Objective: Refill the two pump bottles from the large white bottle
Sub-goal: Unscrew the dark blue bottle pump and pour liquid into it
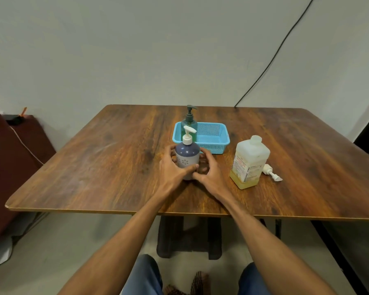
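Head view: blue-and-white pump bottle [187, 158] upright on bench [94, 167], just in front of blue basket [213, 143]. Left grip [172, 167] and right grip [207, 169] clamped round it. Green pump bottle [189, 122] stands in basket. Large white bottle [250, 162] to the right, loose pump [271, 172] beside it.

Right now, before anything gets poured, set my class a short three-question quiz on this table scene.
1. True or false: the green pump bottle stands inside the blue basket.
2. Where does the loose white pump lie? A in the basket; B on the table, right of the large white bottle; C on the green bottle.
3. Name the bottle held in the grip of the left hand and right hand.
Key: 1 true; 2 B; 3 the blue-and-white pump bottle.
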Tool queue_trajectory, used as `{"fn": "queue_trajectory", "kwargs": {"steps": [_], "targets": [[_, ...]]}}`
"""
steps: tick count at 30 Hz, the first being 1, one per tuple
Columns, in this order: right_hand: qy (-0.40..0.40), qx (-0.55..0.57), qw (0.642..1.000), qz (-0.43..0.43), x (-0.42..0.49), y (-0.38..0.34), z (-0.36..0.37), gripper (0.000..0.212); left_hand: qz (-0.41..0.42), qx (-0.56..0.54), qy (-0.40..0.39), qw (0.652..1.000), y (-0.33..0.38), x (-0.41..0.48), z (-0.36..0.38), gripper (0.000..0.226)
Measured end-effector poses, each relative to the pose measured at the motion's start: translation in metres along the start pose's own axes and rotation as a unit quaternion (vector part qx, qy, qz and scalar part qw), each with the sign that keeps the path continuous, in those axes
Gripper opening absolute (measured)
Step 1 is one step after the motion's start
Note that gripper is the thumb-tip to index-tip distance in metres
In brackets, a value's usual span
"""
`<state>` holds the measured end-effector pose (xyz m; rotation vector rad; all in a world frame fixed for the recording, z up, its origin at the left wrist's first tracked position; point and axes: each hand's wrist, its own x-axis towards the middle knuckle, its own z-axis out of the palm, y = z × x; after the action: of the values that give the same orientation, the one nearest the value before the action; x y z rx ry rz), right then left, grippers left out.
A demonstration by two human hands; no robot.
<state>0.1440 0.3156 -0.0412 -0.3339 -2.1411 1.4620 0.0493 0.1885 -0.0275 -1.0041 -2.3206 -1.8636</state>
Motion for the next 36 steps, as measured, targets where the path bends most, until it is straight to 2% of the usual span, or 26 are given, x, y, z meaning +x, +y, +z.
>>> {"fn": "queue_trajectory", "kwargs": {"steps": [4, 9, 10, 13, 15, 19, 23, 26, 31, 36], "targets": [[-0.029, -0.012, 1.000, 0.004, 0.001, 0.000, 0.003, 0.099, -0.002, 0.006, -0.039, 0.999, -0.001, 0.001, -0.002, 0.086], [-0.017, -0.038, 0.999, -0.002, 0.003, 0.000, 0.006, 0.100, -0.007, -0.040, -0.067, 0.997, 0.009, 0.006, -0.010, 0.099], [-0.012, -0.040, 0.999, -0.007, 0.004, 0.001, 0.007, 0.099, 0.002, -0.052, -0.068, 0.996, 0.016, 0.007, -0.012, 0.093], [-0.010, -0.051, 0.998, -0.024, 0.003, 0.000, 0.008, 0.096, 0.051, -0.061, -0.095, 0.992, 0.034, 0.014, -0.018, 0.056], [-0.008, -0.055, 0.998, -0.026, 0.003, -0.001, 0.009, 0.091, 0.069, -0.054, -0.110, 0.990, 0.037, 0.021, -0.021, 0.041], [0.002, -0.063, 0.998, -0.025, 0.002, -0.002, 0.010, 0.091, 0.054, -0.071, -0.061, 0.994, 0.035, 0.028, -0.021, 0.033], [0.003, -0.070, 0.997, -0.017, 0.001, -0.004, 0.012, 0.091, 0.040, -0.086, 0.014, 0.995, 0.037, 0.026, -0.016, 0.035], [0.005, -0.077, 0.997, -0.012, 0.001, -0.003, 0.012, 0.090, 0.045, -0.086, 0.026, 0.995, 0.038, 0.024, -0.011, 0.040], [0.007, -0.083, 0.996, -0.009, 0.001, -0.002, 0.011, 0.091, 0.049, -0.083, 0.034, 0.995, 0.039, 0.025, -0.009, 0.033], [0.008, -0.091, 0.996, -0.018, 0.001, -0.002, 0.012, 0.096, 0.035, -0.097, 0.072, 0.992, 0.048, 0.032, -0.014, 0.041]]}}
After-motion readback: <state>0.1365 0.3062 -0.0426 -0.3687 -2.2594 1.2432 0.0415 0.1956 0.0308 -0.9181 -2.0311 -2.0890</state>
